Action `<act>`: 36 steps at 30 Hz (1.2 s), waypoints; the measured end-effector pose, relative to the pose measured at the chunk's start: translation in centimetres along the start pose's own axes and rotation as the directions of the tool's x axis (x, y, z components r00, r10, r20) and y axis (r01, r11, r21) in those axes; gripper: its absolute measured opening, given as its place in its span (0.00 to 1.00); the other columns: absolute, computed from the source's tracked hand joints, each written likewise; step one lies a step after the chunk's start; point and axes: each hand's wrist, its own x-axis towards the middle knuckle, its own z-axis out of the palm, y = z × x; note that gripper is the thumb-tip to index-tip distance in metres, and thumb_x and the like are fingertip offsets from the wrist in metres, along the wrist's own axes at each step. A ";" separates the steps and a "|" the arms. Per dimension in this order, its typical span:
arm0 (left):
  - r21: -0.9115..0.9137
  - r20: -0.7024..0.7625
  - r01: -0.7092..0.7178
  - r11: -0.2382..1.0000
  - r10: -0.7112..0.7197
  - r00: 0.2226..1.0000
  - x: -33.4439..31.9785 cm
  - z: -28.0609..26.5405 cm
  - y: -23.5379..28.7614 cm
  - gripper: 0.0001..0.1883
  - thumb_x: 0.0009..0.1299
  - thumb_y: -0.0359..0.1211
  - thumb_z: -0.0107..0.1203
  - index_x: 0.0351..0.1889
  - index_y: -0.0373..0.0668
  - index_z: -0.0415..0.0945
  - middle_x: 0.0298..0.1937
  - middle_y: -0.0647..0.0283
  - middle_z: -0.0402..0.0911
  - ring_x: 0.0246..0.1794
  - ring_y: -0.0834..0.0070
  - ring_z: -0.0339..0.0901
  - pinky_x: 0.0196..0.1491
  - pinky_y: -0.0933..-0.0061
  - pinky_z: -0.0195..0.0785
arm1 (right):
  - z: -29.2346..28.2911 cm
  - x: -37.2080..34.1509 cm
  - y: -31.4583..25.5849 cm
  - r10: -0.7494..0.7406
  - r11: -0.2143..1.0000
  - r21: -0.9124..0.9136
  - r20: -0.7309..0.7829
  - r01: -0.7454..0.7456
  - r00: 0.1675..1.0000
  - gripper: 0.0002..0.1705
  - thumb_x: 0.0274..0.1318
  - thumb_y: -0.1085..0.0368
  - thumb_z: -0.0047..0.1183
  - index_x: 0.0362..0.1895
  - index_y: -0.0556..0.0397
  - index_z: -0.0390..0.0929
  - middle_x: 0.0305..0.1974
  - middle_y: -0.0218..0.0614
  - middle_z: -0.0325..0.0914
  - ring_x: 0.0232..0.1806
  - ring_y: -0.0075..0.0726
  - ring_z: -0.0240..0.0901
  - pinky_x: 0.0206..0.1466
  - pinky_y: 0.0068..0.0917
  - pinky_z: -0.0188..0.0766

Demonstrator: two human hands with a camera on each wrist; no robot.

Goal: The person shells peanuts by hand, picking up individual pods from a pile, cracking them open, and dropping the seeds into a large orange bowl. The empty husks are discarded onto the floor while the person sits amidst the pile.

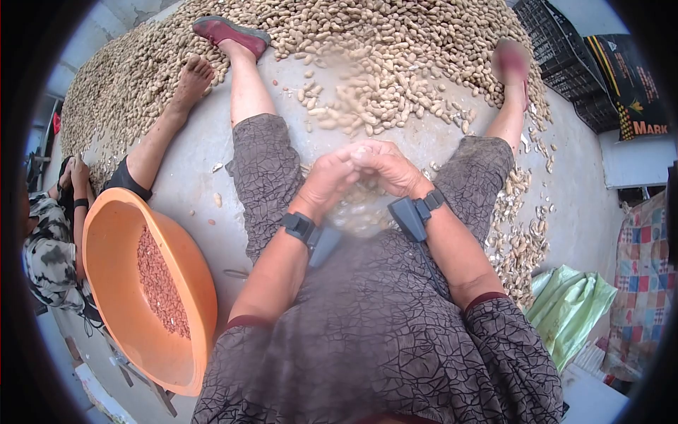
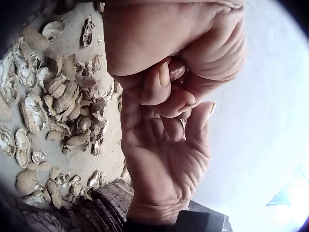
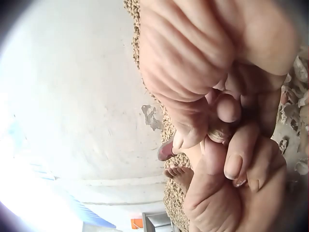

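Observation:
Both hands meet over the floor between the knees, fingertips together. My left hand (image 1: 327, 182) has its fingers curled in, and a reddish peanut kernel (image 2: 177, 71) shows inside them in the left wrist view. My right hand (image 1: 393, 168) curls toward it, pinching a pale peanut shell (image 3: 219, 135) where the fingertips of both hands meet. Most of that shell is hidden by the fingers. Below the hands lie broken, opened peanut shells (image 2: 65, 96) on the floor.
A large pile of unshelled peanuts (image 1: 395, 28) spreads ahead. An orange basin (image 1: 106, 233) with red kernels (image 1: 159, 279) stands at left, beside another person's bare leg (image 1: 166, 134). More shells (image 1: 522, 247) lie right, near a green sack (image 1: 568, 307) and black crates (image 1: 558, 56).

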 end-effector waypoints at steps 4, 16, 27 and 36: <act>-0.022 0.001 0.009 1.000 -0.009 1.000 -0.3 1.2 0.6 0.20 0.63 0.29 0.50 0.53 0.31 0.69 0.36 0.68 0.72 0.32 0.85 0.65 0.34 0.84 0.57 | -0.2 0.1 0.3 0.043 0.996 0.081 0.007 -0.043 0.999 0.14 0.58 0.66 0.50 0.44 0.66 0.74 0.35 0.40 0.78 0.32 0.30 0.76 0.40 0.25 0.75; -0.055 -0.042 -0.030 0.998 0.028 0.999 -0.4 1.4 0.2 0.16 0.65 0.34 0.55 0.46 0.33 0.71 0.28 0.72 0.69 0.23 0.88 0.56 0.22 0.88 0.48 | 0.1 1.0 1.2 -0.087 0.996 0.009 -0.177 0.090 0.980 0.07 0.55 0.69 0.52 0.35 0.60 0.76 0.30 0.34 0.77 0.31 0.24 0.73 0.35 0.20 0.69; 0.037 -0.234 -0.105 0.994 0.111 0.966 0.7 -0.1 -1.0 0.12 0.70 0.32 0.46 0.46 0.33 0.70 0.29 0.65 0.76 0.18 0.89 0.60 0.20 0.89 0.52 | 0.8 0.5 0.1 -0.037 0.999 0.001 -0.133 0.037 0.990 0.10 0.60 0.62 0.49 0.32 0.55 0.75 0.24 0.29 0.75 0.26 0.22 0.71 0.32 0.19 0.68; 0.518 -0.327 -0.046 0.854 0.247 0.912 1.1 0.4 -1.0 0.14 0.70 0.30 0.44 0.49 0.34 0.70 0.25 0.72 0.71 0.21 0.90 0.64 0.24 0.89 0.57 | -0.1 0.8 1.1 0.025 0.990 -0.131 -0.237 -0.057 0.971 0.09 0.56 0.61 0.53 0.31 0.55 0.76 0.25 0.31 0.78 0.24 0.16 0.71 0.27 0.12 0.66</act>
